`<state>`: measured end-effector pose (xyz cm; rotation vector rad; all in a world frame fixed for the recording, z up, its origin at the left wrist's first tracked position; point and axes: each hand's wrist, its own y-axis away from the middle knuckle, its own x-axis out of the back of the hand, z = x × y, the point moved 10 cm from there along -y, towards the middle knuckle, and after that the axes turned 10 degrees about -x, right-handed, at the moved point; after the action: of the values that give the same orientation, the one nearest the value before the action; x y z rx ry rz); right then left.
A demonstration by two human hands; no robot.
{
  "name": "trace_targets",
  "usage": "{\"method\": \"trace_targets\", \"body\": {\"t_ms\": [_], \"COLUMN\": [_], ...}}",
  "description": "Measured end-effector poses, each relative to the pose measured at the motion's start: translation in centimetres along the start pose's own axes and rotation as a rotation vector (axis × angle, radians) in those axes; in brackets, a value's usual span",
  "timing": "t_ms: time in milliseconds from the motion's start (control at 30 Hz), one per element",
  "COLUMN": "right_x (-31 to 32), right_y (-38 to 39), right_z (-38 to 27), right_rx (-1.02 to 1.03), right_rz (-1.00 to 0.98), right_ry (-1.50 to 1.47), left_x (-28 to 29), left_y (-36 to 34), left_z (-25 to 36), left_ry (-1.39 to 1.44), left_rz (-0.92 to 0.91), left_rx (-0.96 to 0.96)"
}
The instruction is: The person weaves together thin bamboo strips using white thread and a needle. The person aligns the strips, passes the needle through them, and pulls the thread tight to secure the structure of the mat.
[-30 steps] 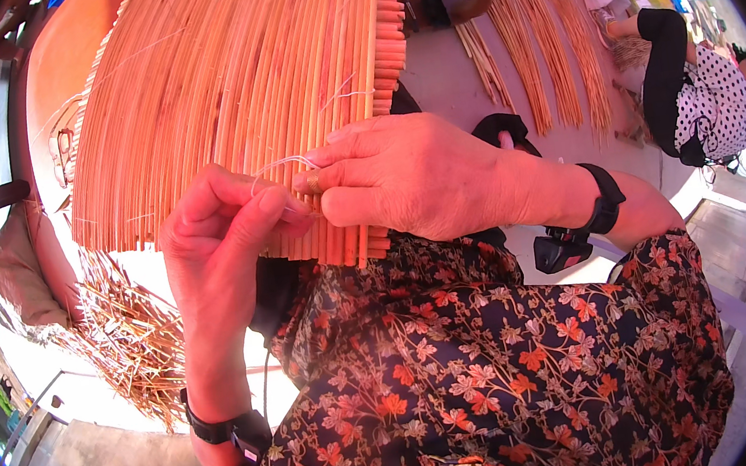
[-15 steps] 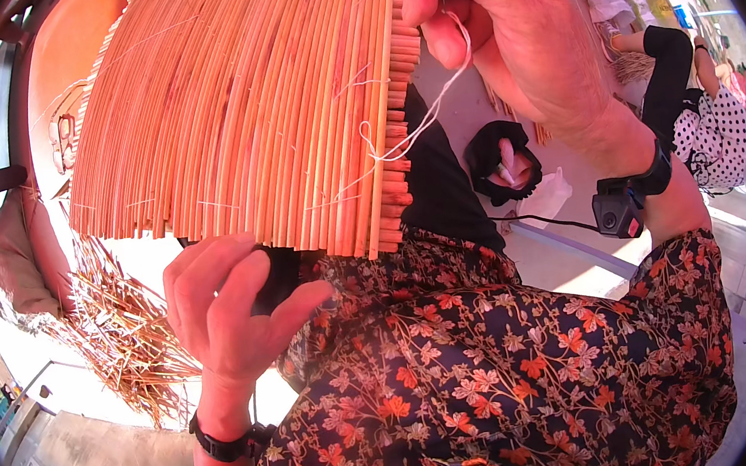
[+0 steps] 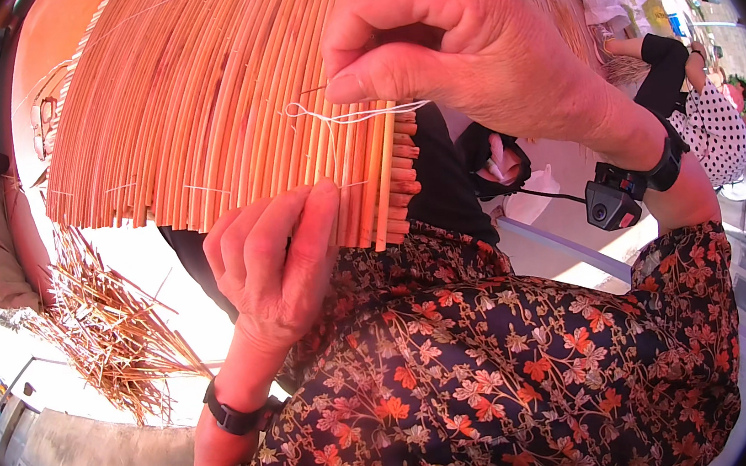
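A mat of slender reddish-brown stalks [image 3: 192,97], laid side by side, lies before me, with short white stitches across it. My left hand [image 3: 270,258] is closed at its near edge, fingertips pressed on the stalks; whatever is under them is hidden. Above the right part of the mat, my right hand [image 3: 464,61] pinches a thin dark needle [image 3: 312,89], whose tip points left. White thread [image 3: 360,116] runs in a loose loop across the stalks beneath my right fingers and over the mat's right edge.
Loose dry stalks [image 3: 117,327] are heaped on the left. An orange surface [image 3: 60,34] with glasses [image 3: 44,114] lies far left. At right are a black pouch [image 3: 499,163] and a small camera [image 3: 611,204] by my wrist. Another person in a dotted top [image 3: 715,125] sits farther right.
My right hand has come left and down from the mat's far right edge to over the stalks. My left hand has risen from below the near edge onto it. The thread loop has shifted left.
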<state>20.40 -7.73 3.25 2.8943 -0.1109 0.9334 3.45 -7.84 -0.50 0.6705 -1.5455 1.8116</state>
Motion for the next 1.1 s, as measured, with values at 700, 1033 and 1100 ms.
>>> {"method": "trace_targets", "body": {"t_ms": [700,1033,1100], "right_x": [-3.8,-3.7,-3.6], "right_y": [1.0,0.4,0.2], "right_z": [0.7,0.4,0.2], "right_rx": [0.115,0.114,0.135], "right_rz": [-0.182,-0.230,-0.223], "right_ry": [0.143,0.121,0.140], "left_x": [0.2,0.3,0.2], "left_y": [-0.6,-0.9,-0.8], "left_z": [0.0,0.2,0.2], "left_ry": [0.164,0.228,0.227], "left_rz": [0.047,0.030,0.035], "left_rx": [-0.149,-0.196,-0.202]}}
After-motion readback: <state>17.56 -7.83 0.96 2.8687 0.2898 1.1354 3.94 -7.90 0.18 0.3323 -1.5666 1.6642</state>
